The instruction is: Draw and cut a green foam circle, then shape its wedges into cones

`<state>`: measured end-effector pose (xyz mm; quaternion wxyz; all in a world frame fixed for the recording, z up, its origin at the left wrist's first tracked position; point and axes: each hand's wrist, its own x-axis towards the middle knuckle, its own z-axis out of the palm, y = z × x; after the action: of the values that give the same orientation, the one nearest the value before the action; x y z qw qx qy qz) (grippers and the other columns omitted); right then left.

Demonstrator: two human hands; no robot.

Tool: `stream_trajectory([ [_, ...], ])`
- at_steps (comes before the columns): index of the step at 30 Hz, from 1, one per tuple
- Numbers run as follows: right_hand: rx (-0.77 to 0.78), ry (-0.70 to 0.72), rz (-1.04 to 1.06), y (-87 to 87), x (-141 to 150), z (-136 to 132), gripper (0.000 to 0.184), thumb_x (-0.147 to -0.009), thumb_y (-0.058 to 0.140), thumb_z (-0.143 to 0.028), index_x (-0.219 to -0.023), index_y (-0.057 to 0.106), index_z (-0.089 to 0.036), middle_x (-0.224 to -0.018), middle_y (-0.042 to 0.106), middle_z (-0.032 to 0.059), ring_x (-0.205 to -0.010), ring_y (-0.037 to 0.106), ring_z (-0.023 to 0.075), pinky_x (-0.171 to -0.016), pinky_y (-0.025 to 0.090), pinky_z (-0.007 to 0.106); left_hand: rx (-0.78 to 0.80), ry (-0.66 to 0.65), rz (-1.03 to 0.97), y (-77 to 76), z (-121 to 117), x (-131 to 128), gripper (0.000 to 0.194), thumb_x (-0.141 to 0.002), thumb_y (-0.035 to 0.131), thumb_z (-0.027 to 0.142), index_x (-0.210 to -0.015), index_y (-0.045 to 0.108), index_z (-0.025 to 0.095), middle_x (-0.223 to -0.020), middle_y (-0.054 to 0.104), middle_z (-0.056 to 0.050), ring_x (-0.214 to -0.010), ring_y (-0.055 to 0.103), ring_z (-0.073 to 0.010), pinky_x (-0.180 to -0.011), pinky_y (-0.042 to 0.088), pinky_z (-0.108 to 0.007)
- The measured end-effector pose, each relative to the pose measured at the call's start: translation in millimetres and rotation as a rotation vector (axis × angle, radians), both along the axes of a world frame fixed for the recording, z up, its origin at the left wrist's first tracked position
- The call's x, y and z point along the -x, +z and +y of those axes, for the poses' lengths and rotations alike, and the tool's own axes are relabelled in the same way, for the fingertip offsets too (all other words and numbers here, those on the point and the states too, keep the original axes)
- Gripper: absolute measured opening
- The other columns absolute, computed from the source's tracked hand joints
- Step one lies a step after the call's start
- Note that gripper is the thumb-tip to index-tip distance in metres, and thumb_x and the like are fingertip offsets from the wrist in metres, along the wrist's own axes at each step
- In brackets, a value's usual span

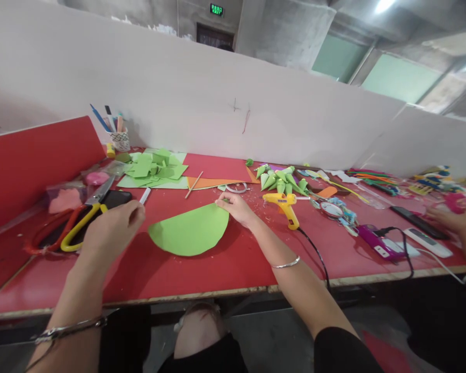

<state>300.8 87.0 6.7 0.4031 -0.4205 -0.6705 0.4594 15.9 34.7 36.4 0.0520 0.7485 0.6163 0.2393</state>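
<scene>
From my head view, my right hand (236,208) had the green paper half-disc (190,230) in a narrow pinch, thumb and fingers closed on the upper right corner. There it was, between my hands over the near part of the red tabletop (233,269), straight edge away from me, curve toward me; gripping only the corner seemed to keep the sheet flat and uncreased. And over on the left, my left hand (114,228) was off the paper, fingers curled in beside a white stick (145,196); whether they held it or merely passed in front, I couldn't tell. The large scissors (100,192) lay by that hand, red and yellow handles toward me, probably for easy reach. Behind, cut green paper pieces (155,168) sat heaped near a thin wooden stick (194,185). To the right, the yellow glue gun (292,216) lay just in front of small green paper cones (281,182), handy for gluing, I judged. Farther right, a co-worker's hand (456,220) was by some pink material.
</scene>
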Motion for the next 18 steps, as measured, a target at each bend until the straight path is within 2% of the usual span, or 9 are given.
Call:
stream_trajectory([
  [3, 0.004, 0.074, 0.013, 1.8, 2.5, -2.6, 0.031, -0.071, 0.057, -0.047, -0.069, 0.049, -0.016, -0.059, 0.043, -0.004, -0.055, 0.041, 0.0088, -0.052, 0.031, 0.021, -0.038, -0.132, -0.054, 0.7, 2.0, -17.2, 0.031, -0.082, 0.034, 0.041, -0.09, 0.053, 0.018, -0.091, 0.061, -0.005, -0.079, 0.054, -0.0171, -0.067, 0.038, -0.024],
  [7, -0.088, 0.06, -0.045, 4.0, 0.9, -3.5, 0.027, -0.074, 0.054, -0.042, -0.069, 0.051, -0.016, -0.062, 0.045, -0.0029, -0.057, 0.042, 0.0091, -0.053, 0.032, 0.021, 0.166, -0.273, -0.082, -5.3, 5.4, -36.9, 0.037, -0.079, 0.037, 0.048, -0.083, 0.059, 0.019, -0.074, 0.064, -0.001, -0.063, 0.054, -0.0139, -0.058, 0.037, -0.021],
  [11, -0.344, 0.003, -0.276, 8.3, 0.2, -6.2, 0.017, -0.079, 0.048, -0.031, -0.074, 0.056, -0.017, -0.076, 0.054, 0.0016, -0.068, 0.048, 0.0122, -0.063, 0.037, 0.024, 0.22, -0.315, -0.069, -10.4, 6.5, -44.9, 0.038, -0.08, 0.035, 0.048, -0.077, 0.061, 0.019, -0.064, 0.062, 0.0, -0.056, 0.052, -0.0129, -0.052, 0.035, -0.021],
  [15, -0.659, 0.031, -0.523, 13.2, 11.7, -15.6, 0.015, -0.079, 0.046, -0.022, -0.078, 0.061, -0.018, -0.083, 0.056, 0.0048, -0.079, 0.05, 0.0156, -0.077, 0.035, 0.03, 0.221, -0.322, -0.057, -10.1, 3.7, -51.2, 0.037, -0.081, 0.034, 0.045, -0.071, 0.058, 0.019, -0.063, 0.061, -0.001, -0.056, 0.053, -0.0139, -0.052, 0.033, -0.022],
  [18, -0.724, 0.131, -0.604, 14.0, 25.0, -24.6, 0.018, -0.081, 0.043, -0.021, -0.082, 0.061, -0.019, -0.082, 0.059, 0.0053, -0.078, 0.05, 0.016, -0.073, 0.035, 0.029, 0.199, -0.323, -0.042, -8.5, -0.2, -58.6, 0.037, -0.082, 0.034, 0.044, -0.066, 0.056, 0.018, -0.06, 0.058, -0.001, -0.055, 0.051, -0.0141, -0.05, 0.031, -0.022],
])
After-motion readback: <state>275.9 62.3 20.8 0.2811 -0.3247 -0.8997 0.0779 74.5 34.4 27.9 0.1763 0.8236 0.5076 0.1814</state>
